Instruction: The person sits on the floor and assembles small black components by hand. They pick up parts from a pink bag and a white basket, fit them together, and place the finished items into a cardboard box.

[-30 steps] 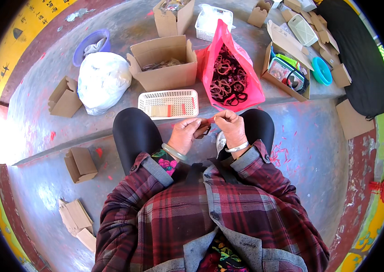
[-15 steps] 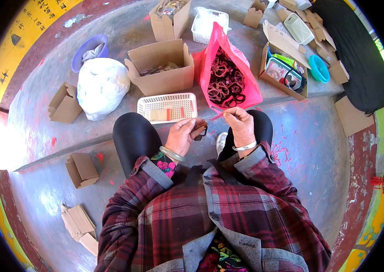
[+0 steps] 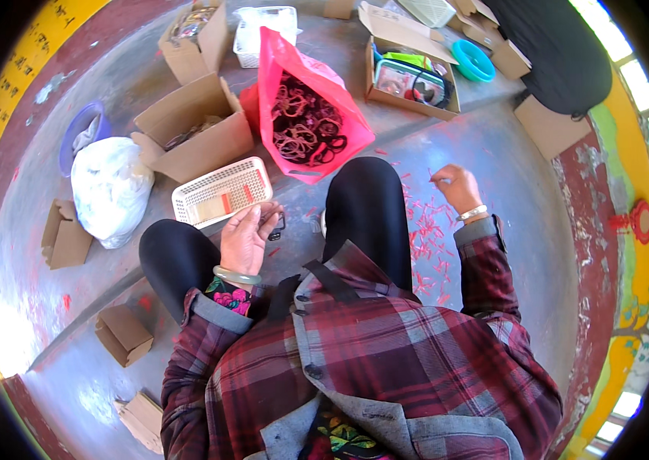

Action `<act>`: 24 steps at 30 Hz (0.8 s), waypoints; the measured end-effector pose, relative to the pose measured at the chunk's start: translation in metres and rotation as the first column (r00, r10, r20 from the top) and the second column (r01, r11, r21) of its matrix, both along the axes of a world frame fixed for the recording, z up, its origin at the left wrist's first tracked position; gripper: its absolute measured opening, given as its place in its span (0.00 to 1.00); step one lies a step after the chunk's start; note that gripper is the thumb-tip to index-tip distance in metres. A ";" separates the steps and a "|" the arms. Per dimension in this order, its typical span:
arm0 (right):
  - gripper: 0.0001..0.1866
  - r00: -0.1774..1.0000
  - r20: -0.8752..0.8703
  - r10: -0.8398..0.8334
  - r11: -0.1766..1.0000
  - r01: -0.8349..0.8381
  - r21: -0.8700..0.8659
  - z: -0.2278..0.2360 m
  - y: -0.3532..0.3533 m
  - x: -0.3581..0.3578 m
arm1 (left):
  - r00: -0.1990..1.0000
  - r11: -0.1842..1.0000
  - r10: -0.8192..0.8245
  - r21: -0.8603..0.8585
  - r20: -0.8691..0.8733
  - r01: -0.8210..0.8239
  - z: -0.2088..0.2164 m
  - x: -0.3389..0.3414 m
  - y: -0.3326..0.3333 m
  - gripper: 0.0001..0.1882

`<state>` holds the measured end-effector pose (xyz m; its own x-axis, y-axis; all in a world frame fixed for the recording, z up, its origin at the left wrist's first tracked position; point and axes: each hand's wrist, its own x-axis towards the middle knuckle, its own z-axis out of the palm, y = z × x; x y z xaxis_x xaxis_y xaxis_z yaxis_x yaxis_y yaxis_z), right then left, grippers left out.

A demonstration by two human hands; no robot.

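Note:
My left hand (image 3: 242, 239) is closed at the fingertips around a small dark loop (image 3: 278, 226), which hangs beside the fingers above the floor. My right hand (image 3: 459, 189) is stretched out to the right, its fingertips pinched together; anything between them is too small to make out. Beneath and beside it, many short red scraps (image 3: 426, 238) lie scattered on the floor. Just past my left hand is a white perforated basket (image 3: 186, 201) with a beige and red stack and red strips inside. Ahead, a pink plastic bag (image 3: 277, 57) stands wide, full of dark and brownish loops (image 3: 305, 126).
Beyond the basket stand a cardboard box (image 3: 213, 138) and a stuffed white plastic bag (image 3: 112, 192). A purple basin (image 3: 71, 146) is far left. On the raised step to the right are a box of small goods (image 3: 413, 103) and a teal basin (image 3: 472, 61). My knees flank the middle.
My right hand has moved from beside the left hand out to the right, over the red scraps. The view has turned right. My left hand still holds the dark loop.

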<state>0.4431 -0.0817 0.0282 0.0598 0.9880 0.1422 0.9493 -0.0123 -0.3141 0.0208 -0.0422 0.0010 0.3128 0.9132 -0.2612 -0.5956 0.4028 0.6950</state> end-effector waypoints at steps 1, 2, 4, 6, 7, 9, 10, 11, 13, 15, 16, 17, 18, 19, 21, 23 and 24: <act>0.07 0.996 0.080 -0.034 0.996 0.041 -0.079 -0.018 -0.012 0.016 | 1.000 1.000 -0.007 -0.006 -0.004 0.007 0.001 0.001 0.000 0.13; 0.08 0.986 0.161 -0.054 0.985 0.080 -0.156 -0.034 -0.024 0.028 | 1.000 1.000 -0.007 -0.012 -0.008 0.007 0.002 0.002 0.000 0.13; 0.11 0.982 0.156 -0.105 0.952 0.145 -0.269 -0.050 -0.039 0.042 | 1.000 1.000 -0.008 -0.021 -0.018 0.008 0.001 0.002 -0.001 0.13; 0.15 0.982 -0.009 -0.188 0.920 0.173 -0.352 -0.059 -0.048 0.052 | 1.000 1.000 -0.009 -0.026 -0.028 0.008 -0.001 0.003 -0.001 0.13; 0.13 0.979 -0.057 -0.194 0.924 0.163 -0.347 -0.065 -0.051 0.055 | 0.999 1.000 -0.012 -0.028 -0.034 0.011 -0.003 0.003 -0.001 0.13; 0.10 0.921 -0.265 -0.284 0.918 0.181 -0.353 -0.076 -0.060 0.065 | 0.999 0.999 -0.019 -0.031 -0.032 0.018 -0.004 0.004 -0.001 0.13; 0.09 0.873 -0.368 -0.320 0.916 0.184 -0.357 -0.076 -0.062 0.064 | 0.999 0.999 -0.019 -0.032 -0.035 0.018 -0.003 0.003 -0.002 0.13; 0.09 0.837 -0.415 -0.357 0.910 0.211 -0.358 -0.076 -0.064 0.062 | 0.999 0.999 -0.023 -0.028 -0.035 0.022 -0.003 0.003 -0.002 0.13; 0.10 0.752 -0.502 -0.427 0.893 0.265 -0.363 -0.075 -0.067 0.056 | 0.999 0.999 -0.032 -0.020 -0.035 0.031 -0.003 0.003 -0.002 0.13; 0.09 0.635 -0.573 -0.518 0.852 0.322 -0.414 -0.070 -0.068 0.048 | 0.999 0.999 -0.026 -0.030 -0.046 0.025 -0.001 0.003 -0.003 0.13; 0.09 0.569 -0.602 -0.561 0.827 0.349 -0.441 -0.068 -0.069 0.044 | 0.998 0.999 -0.026 -0.035 -0.051 0.024 0.000 0.004 -0.003 0.13; 0.10 0.554 -0.597 -0.580 0.813 0.358 -0.459 -0.067 -0.070 0.042 | 0.998 0.999 -0.026 -0.038 -0.048 0.025 -0.001 0.004 -0.003 0.13; 0.12 0.540 -0.591 -0.599 0.799 0.366 -0.476 -0.066 -0.069 0.040 | 0.999 0.999 -0.027 -0.041 -0.046 0.025 -0.004 0.003 -0.003 0.13; 0.13 0.525 -0.585 -0.619 0.785 0.375 -0.494 -0.066 -0.070 0.040 | 0.999 0.999 -0.029 -0.044 -0.043 0.027 -0.006 0.003 -0.003 0.13; 0.14 0.382 -0.656 -0.651 0.756 0.393 -0.523 -0.073 -0.070 0.044 | 0.998 0.999 -0.034 -0.038 -0.046 0.032 -0.008 0.002 -0.003 0.13; 0.17 0.157 -0.797 -0.584 0.795 0.311 -0.521 -0.089 -0.079 0.053 | 0.998 0.999 -0.039 -0.030 -0.044 0.038 -0.010 0.001 -0.002 0.13; 0.19 -0.007 -0.870 -0.493 0.846 0.231 -0.481 -0.099 -0.088 0.061 | 0.998 0.999 -0.040 -0.024 -0.039 0.039 -0.010 0.002 -0.001 0.13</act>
<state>0.5044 -0.1699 -0.0711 0.3658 0.7772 -0.5119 -0.3146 -0.4144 -0.8540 0.0226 -0.0428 -0.0091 0.3379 0.8938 -0.2948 -0.5511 0.4418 0.7079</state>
